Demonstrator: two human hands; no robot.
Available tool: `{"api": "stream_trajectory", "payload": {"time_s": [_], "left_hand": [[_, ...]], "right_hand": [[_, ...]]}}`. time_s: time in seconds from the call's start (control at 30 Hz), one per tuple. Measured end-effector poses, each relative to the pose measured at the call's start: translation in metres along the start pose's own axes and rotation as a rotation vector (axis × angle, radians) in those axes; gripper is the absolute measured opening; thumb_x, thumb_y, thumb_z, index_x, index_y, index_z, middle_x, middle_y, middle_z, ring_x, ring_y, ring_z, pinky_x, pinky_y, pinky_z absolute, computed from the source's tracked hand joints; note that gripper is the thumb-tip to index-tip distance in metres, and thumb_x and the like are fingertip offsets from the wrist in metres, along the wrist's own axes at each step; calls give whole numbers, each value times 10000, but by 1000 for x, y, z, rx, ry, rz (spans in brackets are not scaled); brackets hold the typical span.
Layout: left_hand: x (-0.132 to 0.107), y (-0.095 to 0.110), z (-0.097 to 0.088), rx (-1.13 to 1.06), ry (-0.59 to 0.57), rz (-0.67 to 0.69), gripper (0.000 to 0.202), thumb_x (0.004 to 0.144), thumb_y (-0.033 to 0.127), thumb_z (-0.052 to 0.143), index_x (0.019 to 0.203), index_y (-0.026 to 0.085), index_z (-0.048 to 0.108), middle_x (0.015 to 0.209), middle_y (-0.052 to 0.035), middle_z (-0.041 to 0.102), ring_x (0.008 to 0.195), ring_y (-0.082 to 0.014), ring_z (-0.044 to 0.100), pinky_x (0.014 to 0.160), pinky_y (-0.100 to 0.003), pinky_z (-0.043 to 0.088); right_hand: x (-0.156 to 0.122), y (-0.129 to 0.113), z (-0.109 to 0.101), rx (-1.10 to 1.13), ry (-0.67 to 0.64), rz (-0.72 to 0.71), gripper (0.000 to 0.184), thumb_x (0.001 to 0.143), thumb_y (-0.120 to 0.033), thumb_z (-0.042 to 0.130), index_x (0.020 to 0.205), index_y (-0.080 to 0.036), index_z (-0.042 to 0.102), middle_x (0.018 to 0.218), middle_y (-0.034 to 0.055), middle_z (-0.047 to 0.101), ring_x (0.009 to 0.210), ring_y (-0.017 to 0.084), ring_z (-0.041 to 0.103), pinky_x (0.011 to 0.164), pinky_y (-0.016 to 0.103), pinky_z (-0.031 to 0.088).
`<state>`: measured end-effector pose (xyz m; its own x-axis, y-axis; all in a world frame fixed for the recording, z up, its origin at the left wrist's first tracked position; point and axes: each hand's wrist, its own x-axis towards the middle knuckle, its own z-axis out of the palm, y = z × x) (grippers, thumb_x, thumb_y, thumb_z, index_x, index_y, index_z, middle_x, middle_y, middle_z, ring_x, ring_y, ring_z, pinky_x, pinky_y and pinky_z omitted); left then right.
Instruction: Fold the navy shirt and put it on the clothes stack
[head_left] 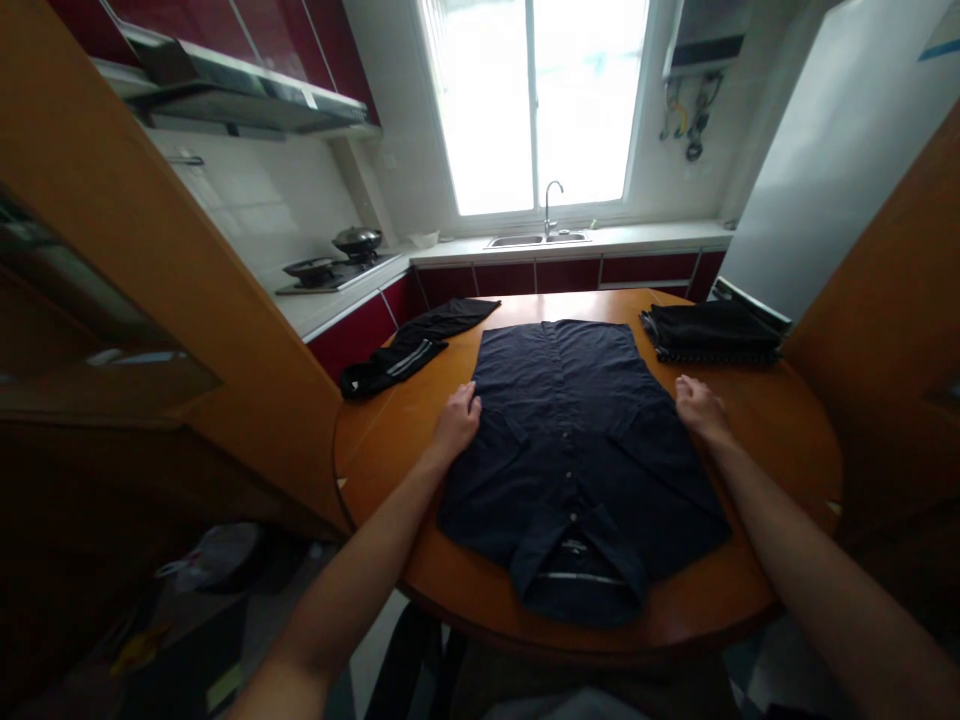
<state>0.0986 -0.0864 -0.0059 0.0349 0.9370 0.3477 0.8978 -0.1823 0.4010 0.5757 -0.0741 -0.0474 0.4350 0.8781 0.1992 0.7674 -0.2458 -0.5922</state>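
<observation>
A dark navy button-up shirt [574, 450] lies spread flat, front up, on a round wooden table [780, 440], with its collar toward me at the near edge. My left hand [456, 422] rests at the shirt's left edge, fingers curled down onto the cloth. At the right edge, my right hand [699, 406] lies the same way, fingers bent over the fabric. Whether either hand pinches the cloth is not clear.
A crumpled dark garment with pale stripes [409, 352] lies at the table's far left. A folded dark stack [711, 333] sits at the far right. Beyond are a kitchen counter with a sink [537, 239], a stove [334, 268], and a window. Wooden panels flank both sides.
</observation>
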Motion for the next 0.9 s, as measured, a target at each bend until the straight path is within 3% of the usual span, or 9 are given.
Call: {"api": "stream_trajectory", "payload": {"time_s": [0.13,0.23,0.43,0.6,0.77,0.9], "left_hand": [[-19,25,18,216,-247,109,695,1000,568,338,1528,120,390,1606,-135,324,1500,-335,241,1211,-484,215],[-23,30,17,320,-303,89,772,975,676,270,1555,175,355,1639,-111,247,1512,-382,164,1208,-510,180],[-23,33,12,357,-331,72,786,941,738,250,1573,275,314,1653,-62,224,1507,-429,127,1194,-585,136],[-20,32,11,343,-326,76,762,944,734,266,1561,294,341,1648,-64,244,1497,-439,162,1186,-610,142],[-10,23,9,273,-300,64,718,971,681,289,1530,247,411,1615,-93,322,1491,-378,244,1185,-563,216],[-9,25,8,258,-213,92,686,984,620,341,1522,201,416,1594,-130,356,1495,-337,258,1194,-573,188]], "right_hand": [[1,1,0,-17,-7,-2,601,977,-472,250,1381,-170,577,1446,141,558,1336,294,485,1120,484,316],[1,2,0,-17,-18,-5,595,978,-472,257,1363,-170,595,1424,140,579,1318,292,504,1111,465,330],[-1,-2,-2,-33,-41,-2,572,984,-459,268,1358,-183,601,1426,127,580,1339,296,484,1149,506,258],[-4,-8,-6,-42,-52,-7,561,994,-419,246,1365,-177,591,1439,124,569,1332,289,492,1149,506,266],[-4,-9,-8,-62,-51,-7,543,982,-374,281,1381,-156,579,1442,134,564,1342,286,488,1152,491,282],[-7,-13,-10,-74,-49,-18,545,978,-333,284,1413,-133,544,1469,148,532,1376,272,454,1163,481,277]]}}
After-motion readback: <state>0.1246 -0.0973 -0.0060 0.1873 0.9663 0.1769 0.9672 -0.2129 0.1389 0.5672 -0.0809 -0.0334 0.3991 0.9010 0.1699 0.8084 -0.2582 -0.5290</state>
